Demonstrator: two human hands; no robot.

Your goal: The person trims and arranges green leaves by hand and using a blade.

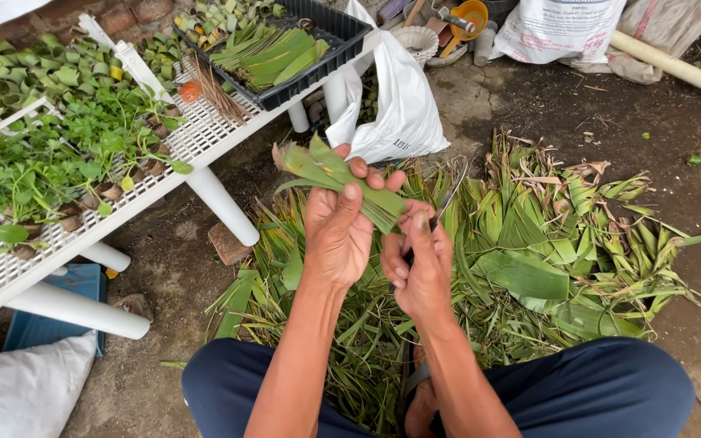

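Note:
My left hand grips a folded bundle of long green leaf strips, held up over the ground with its cut end pointing up and left. Just to its right, my right hand is closed around a pair of scissors; the dark blades stick up beside the bundle's lower end. Both hands hover above a big heap of cut green leaves on the dirt between my knees in dark blue trousers.
A white slatted bench at left carries seedlings in rolled-leaf pots and a black tray of leaf strips. A white plastic bag hangs by the bench. Sacks, a white pipe and a blue crate lie around.

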